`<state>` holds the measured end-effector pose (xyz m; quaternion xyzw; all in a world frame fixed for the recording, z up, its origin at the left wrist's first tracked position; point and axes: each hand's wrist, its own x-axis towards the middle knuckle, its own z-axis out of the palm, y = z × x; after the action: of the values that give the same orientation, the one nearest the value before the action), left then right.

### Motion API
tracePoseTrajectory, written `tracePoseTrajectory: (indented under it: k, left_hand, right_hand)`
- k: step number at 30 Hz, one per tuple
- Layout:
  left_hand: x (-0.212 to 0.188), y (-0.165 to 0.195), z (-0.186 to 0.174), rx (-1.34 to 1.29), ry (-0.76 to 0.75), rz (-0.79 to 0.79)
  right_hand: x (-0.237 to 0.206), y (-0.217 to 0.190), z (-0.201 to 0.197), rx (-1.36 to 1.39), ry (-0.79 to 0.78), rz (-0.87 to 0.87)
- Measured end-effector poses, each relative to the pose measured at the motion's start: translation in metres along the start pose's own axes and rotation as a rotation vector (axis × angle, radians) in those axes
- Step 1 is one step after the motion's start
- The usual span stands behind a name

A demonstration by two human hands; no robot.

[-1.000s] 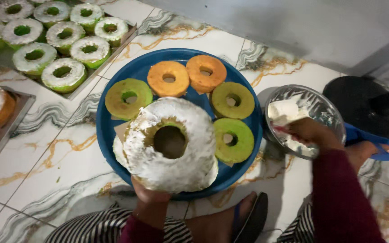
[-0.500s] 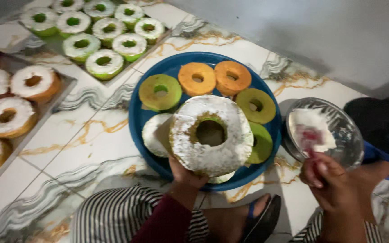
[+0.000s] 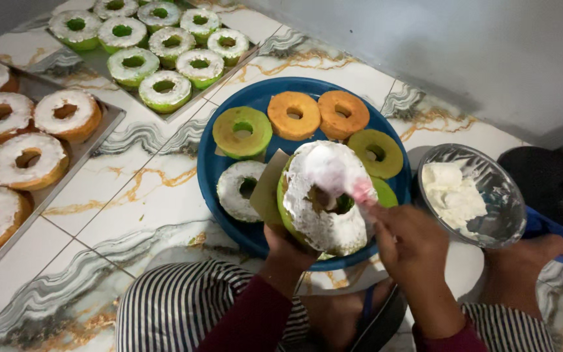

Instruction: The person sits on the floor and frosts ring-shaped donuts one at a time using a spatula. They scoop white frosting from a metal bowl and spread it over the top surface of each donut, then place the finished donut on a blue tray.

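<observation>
- The left hand (image 3: 292,246) grips a green ring cake (image 3: 324,199) from below, fingers curled shut about its lower edge; the cake stands tilted up over the near side of the blue tray (image 3: 219,176), its white-frosted face turned toward the camera. Half a second ago it lay flatter and more face-up.
- The right hand (image 3: 406,242) has left the bowl, where it was a moment ago, and now sits at the cake's right edge, fingers closed on a pink-handled spreader (image 3: 340,177) loaded with white cream and pressed to the frosted top.
- A brown card (image 3: 266,192) shows just beside the cake on the left, touching it.
- On the tray, a frosted ring (image 3: 237,189) lies left of the held cake; farther back lie plain green rings (image 3: 242,130) and two orange rings (image 3: 317,112), unchanged.
- The metal bowl (image 3: 490,176) of white cream (image 3: 452,192) stands just right of the tray on the marble floor (image 3: 131,195).
- Left, a metal tray of frosted brown rings (image 3: 27,160); farthest, a tray of frosted green rings (image 3: 151,49).
</observation>
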<state>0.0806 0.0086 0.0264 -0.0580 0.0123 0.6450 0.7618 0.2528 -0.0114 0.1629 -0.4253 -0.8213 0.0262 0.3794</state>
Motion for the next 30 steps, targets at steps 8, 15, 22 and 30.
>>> tracePoseTrajectory:
  k: [8, 15, 22, 30]
  left_hand:
    - [0.003, -0.002, -0.012, 0.007, -0.062, -0.012]
    - [0.007, -0.005, -0.024, 0.017, -0.068, 0.004]
    - [0.007, -0.005, -0.023, 0.009, -0.053, -0.001]
    - [0.005, -0.003, -0.021, 0.052, -0.103, 0.022]
  right_hand:
    - [-0.002, -0.002, 0.004, -0.096, 0.074, 0.018]
    - [0.005, 0.004, 0.006, -0.068, 0.081, -0.055]
    - [0.001, 0.012, 0.007, -0.056, 0.093, -0.053]
    - [-0.012, 0.03, 0.008, 0.092, 0.06, -0.02]
